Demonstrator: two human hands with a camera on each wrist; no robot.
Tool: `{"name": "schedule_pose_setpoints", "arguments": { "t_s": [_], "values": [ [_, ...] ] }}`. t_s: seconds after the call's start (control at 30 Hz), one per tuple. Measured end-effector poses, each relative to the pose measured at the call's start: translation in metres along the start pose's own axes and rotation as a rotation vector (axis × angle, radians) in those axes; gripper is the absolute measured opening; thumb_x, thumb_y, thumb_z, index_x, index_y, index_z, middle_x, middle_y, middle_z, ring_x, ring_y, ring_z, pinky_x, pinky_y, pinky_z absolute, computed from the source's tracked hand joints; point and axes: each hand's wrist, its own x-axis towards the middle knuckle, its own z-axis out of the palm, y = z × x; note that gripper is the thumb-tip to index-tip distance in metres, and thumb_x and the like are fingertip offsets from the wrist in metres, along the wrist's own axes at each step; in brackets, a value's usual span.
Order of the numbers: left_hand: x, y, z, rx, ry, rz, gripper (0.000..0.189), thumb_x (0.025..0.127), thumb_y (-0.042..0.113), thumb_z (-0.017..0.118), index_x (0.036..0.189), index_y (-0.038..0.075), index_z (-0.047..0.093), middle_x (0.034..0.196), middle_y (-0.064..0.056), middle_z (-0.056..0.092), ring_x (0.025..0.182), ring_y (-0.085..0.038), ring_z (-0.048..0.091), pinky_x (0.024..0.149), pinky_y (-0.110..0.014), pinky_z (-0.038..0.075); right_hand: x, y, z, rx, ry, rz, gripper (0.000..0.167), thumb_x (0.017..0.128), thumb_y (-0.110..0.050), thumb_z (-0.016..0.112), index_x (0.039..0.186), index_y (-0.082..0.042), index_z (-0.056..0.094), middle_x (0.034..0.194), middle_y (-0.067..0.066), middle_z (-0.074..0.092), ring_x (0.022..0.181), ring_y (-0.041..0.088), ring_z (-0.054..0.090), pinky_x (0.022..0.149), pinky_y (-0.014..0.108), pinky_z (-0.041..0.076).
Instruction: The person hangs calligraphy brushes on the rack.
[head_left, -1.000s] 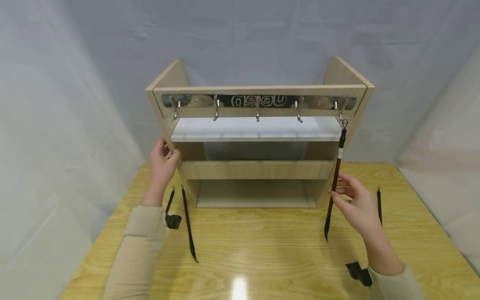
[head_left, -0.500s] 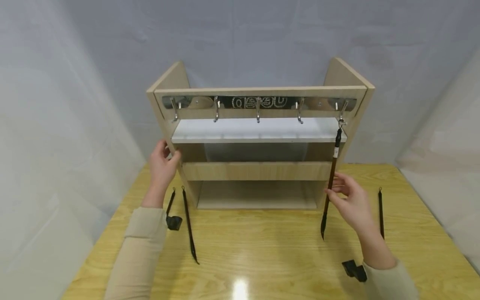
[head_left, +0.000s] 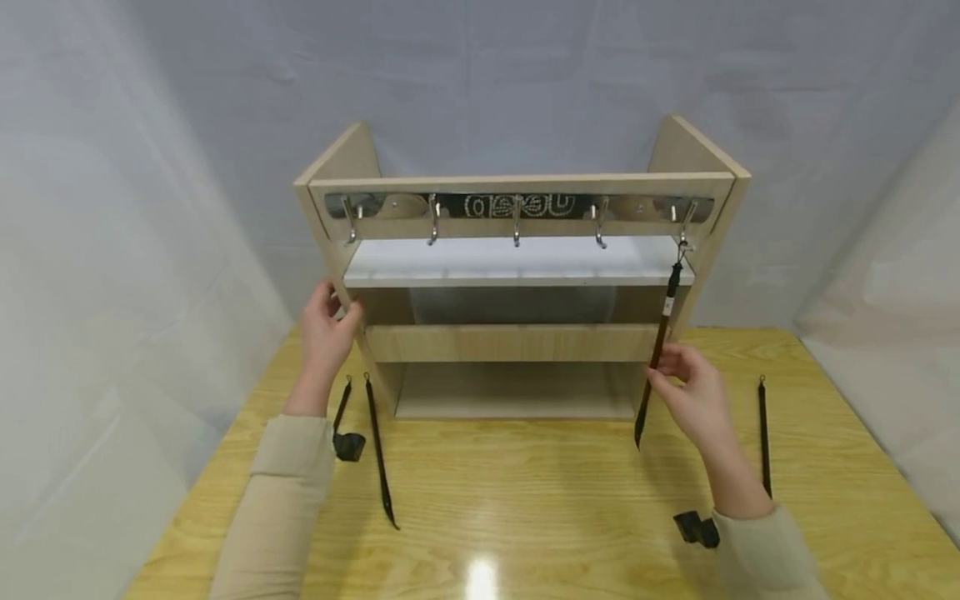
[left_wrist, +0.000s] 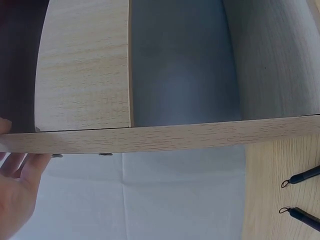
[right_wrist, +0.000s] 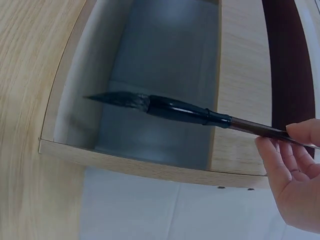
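Note:
My right hand (head_left: 693, 396) pinches the brown handle of a calligraphy brush (head_left: 664, 321) between thumb and fingers. The brush tilts slightly, its dark tip down, and its top loop is at the rightmost hook (head_left: 686, 223); whether the loop sits fully over the hook is too small to tell. In the right wrist view, the dark bristles (right_wrist: 117, 98) point away from the hand (right_wrist: 295, 175). My left hand (head_left: 326, 337) grips the left side panel of a wooden shelf (head_left: 517, 343), thumb on the front edge; the left wrist view shows this panel edge (left_wrist: 175, 137).
Two more brushes lie left on the table (head_left: 525, 500): one bare (head_left: 379, 454), one by a black brush rest (head_left: 349, 447). Another brush (head_left: 764, 437) lies right, past my forearm. A second black rest (head_left: 697, 529) is near my right sleeve. Several hooks line the metal rail (head_left: 480, 205).
My right hand has moved left and slightly up with the brush, whose lower end swung left and rose. Its loop shifted slightly left at the hook. The left hand keeps its hold.

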Motion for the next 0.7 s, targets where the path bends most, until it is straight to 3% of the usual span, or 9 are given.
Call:
{"name": "schedule_pose_setpoints", "arguments": {
  "t_s": [0.17, 0.27, 0.57, 0.7],
  "values": [
    [0.0, 0.0, 0.0, 0.01, -0.001, 0.002, 0.039, 0.083, -0.003, 0.051, 0.121, -0.004, 0.046, 0.121, -0.018, 0.048, 0.113, -0.029, 0.046, 0.089, -0.039, 0.044, 0.007, 0.003, 0.004, 0.021, 0.008, 0.037, 0.024, 0.083, -0.002, 0.057, 0.105, 0.007, 0.053, 0.096, 0.02, 0.057, 0.086, 0.023, 0.054, 0.064, 0.005, 0.041],
    [0.001, 0.0, 0.0, 0.01, 0.0, 0.0, 0.038, 0.083, -0.002, 0.05, 0.121, -0.004, 0.045, 0.121, -0.018, 0.047, 0.113, -0.029, 0.045, 0.089, -0.039, 0.044, 0.012, 0.004, 0.006, 0.027, 0.019, 0.066, 0.024, 0.083, -0.002, 0.057, 0.105, 0.008, 0.053, 0.097, 0.021, 0.057, 0.089, 0.025, 0.053, 0.064, 0.005, 0.041],
    [0.001, -0.001, 0.002, 0.012, -0.002, 0.003, 0.039, 0.083, -0.002, 0.05, 0.121, -0.004, 0.045, 0.121, -0.018, 0.047, 0.114, -0.03, 0.045, 0.089, -0.038, 0.044, 0.021, 0.012, 0.01, 0.073, 0.053, 0.065, 0.021, 0.08, 0.002, 0.058, 0.099, 0.01, 0.055, 0.094, 0.024, 0.058, 0.074, -0.006, 0.048, 0.064, 0.004, 0.041],
    [0.001, 0.001, 0.002, 0.017, 0.002, 0.004, 0.039, 0.082, -0.002, 0.051, 0.121, -0.004, 0.046, 0.121, -0.018, 0.047, 0.114, -0.029, 0.045, 0.088, -0.038, 0.044, 0.022, 0.015, 0.011, 0.083, 0.062, 0.059, 0.019, 0.08, 0.003, 0.058, 0.098, 0.01, 0.055, 0.093, 0.024, 0.059, 0.072, -0.01, 0.046, 0.062, 0.004, 0.041]
  ]
}}
